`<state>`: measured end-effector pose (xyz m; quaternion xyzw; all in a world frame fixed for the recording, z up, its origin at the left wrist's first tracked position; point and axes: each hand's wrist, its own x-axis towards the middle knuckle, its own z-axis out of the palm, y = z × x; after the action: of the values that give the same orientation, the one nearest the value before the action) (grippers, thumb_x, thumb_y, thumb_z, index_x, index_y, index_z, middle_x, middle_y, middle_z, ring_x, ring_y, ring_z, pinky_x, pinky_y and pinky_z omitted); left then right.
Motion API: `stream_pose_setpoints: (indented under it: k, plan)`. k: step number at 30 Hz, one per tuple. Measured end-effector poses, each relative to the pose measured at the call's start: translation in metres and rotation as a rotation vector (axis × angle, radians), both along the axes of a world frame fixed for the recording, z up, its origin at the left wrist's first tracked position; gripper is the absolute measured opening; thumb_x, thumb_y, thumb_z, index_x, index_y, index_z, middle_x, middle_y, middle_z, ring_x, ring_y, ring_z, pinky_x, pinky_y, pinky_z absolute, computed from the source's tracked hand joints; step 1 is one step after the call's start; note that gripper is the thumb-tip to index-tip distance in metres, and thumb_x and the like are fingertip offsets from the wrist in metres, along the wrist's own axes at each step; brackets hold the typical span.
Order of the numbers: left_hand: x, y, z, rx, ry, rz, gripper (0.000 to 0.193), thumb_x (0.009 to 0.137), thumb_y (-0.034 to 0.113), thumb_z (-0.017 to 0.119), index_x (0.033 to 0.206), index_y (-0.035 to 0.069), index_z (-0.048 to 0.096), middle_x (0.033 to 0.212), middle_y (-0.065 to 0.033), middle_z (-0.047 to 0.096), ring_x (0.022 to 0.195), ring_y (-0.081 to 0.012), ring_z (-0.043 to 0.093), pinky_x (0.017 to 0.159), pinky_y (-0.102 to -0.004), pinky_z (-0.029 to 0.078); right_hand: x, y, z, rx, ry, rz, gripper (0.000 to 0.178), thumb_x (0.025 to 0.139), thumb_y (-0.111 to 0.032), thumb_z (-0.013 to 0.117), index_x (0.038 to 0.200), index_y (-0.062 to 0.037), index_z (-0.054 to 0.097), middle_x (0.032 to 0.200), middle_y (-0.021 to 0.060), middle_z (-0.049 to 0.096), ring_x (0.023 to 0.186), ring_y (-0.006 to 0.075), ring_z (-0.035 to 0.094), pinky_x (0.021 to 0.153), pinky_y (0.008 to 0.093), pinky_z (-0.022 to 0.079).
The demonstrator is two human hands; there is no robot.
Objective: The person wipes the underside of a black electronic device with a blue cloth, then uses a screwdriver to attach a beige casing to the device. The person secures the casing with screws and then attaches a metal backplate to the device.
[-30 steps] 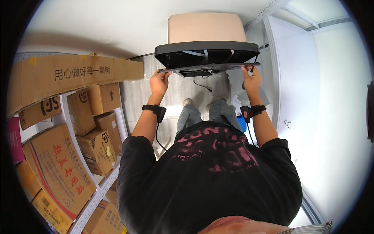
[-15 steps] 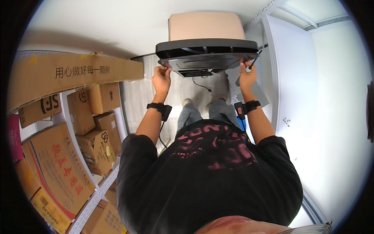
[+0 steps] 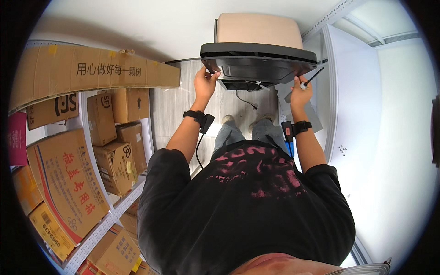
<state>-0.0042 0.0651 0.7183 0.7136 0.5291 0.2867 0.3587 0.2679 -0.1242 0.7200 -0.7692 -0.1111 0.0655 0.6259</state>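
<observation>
A large piece with a beige padded-looking body (image 3: 259,30), a black rim (image 3: 261,50) and a glossy black panel (image 3: 259,68) stands ahead of me; its exact kind I cannot tell. At the panel's lower left corner, my left hand (image 3: 205,88) is closed on the edge, thumb and fingers round it. My right hand (image 3: 300,95) touches the right corner with its fingertips. That same hand holds what looks like a screwdriver (image 3: 314,78), its dark shaft pointing up and right, away from the panel. Beneath the panel hangs a dark cord (image 3: 246,100).
Shelving (image 3: 118,210) packed with cardboard boxes (image 3: 68,188) lines my left, with a long carton (image 3: 160,78) lying across its top. To my right rises a white cabinet or panel (image 3: 353,68). My feet (image 3: 259,120) stand on wood-look flooring (image 3: 161,110) under the panel.
The whole view has shifted, so everything sits farther right. My left fingers now reach further round the panel's corner. The panel's right side hangs slightly lower; the right hand still has the screwdriver.
</observation>
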Motion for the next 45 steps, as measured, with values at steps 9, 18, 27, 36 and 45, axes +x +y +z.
stream_pose_setpoints:
  k: [9, 18, 27, 36, 45]
  plan:
    - [-0.002, 0.011, -0.020, 0.142, -0.149, -0.025, 0.054, 0.076, 0.022, 0.080, 0.120, 0.004, 0.055, 0.087, -0.0145, 0.061, 0.072, -0.0265, 0.065, 0.064, -0.0346, 0.052, -0.006, 0.002, 0.006, 0.015, 0.011, 0.054, 0.025, 0.084, -0.010, 0.071, 0.104, 0.0023, 0.063, 0.094, 0.0094, 0.065, 0.066, 0.0136, 0.061, 0.049, 0.0247, 0.052]
    - [-0.006, 0.023, -0.022, -0.071, -0.105, -0.161, 0.053, 0.083, 0.028, 0.073, 0.125, 0.006, 0.048, 0.075, -0.0116, 0.068, 0.063, -0.0237, 0.066, 0.061, -0.0345, 0.051, 0.018, 0.004, 0.018, 0.035, 0.042, 0.113, 0.028, 0.083, -0.009, 0.072, 0.107, 0.0023, 0.062, 0.093, 0.0086, 0.065, 0.068, 0.0130, 0.062, 0.049, 0.0233, 0.051]
    - [-0.008, 0.024, -0.028, -0.132, -0.138, -0.150, 0.043, 0.084, 0.029, 0.071, 0.115, 0.005, 0.053, 0.073, -0.0119, 0.068, 0.065, -0.0224, 0.068, 0.062, -0.0317, 0.051, 0.040, 0.015, 0.093, -0.013, -0.043, 0.398, 0.053, 0.073, -0.013, 0.081, 0.121, -0.0064, 0.061, 0.090, 0.0049, 0.063, 0.064, 0.0095, 0.057, 0.049, 0.0215, 0.047]
    - [-0.004, 0.029, 0.038, 0.012, 0.162, -0.187, 0.060, 0.074, 0.027, 0.080, 0.121, 0.005, 0.051, 0.073, -0.0152, 0.067, 0.068, -0.0309, 0.068, 0.066, -0.0392, 0.051, 0.051, 0.017, 0.089, -0.061, 0.008, 0.422, 0.052, 0.073, -0.020, 0.082, 0.118, -0.0031, 0.062, 0.087, 0.0021, 0.066, 0.065, 0.0076, 0.057, 0.051, 0.0223, 0.048]
    - [0.020, 0.034, 0.156, 0.398, 0.046, -0.465, 0.046, 0.073, 0.013, 0.077, 0.114, 0.003, 0.061, 0.103, -0.0146, 0.064, 0.093, -0.0309, 0.062, 0.081, -0.0355, 0.050, 0.045, 0.014, 0.092, -0.034, -0.005, 0.427, 0.055, 0.073, -0.029, 0.082, 0.118, -0.0049, 0.062, 0.089, 0.0028, 0.067, 0.067, 0.0075, 0.059, 0.053, 0.0231, 0.051]
